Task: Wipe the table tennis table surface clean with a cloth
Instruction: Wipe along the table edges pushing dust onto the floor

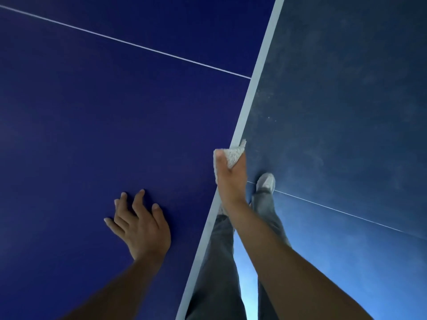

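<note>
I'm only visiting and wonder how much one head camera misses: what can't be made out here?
Head view:
- Table: cut off by the frame's left and top edges; no net or far end shows.
- Cloth: mostly covered by the right hand gripping it at the table's white edge; its size is unknown.
- Dust on the surface: too fine to see.
- Left hand: its palm side is hidden against the table.
</note>
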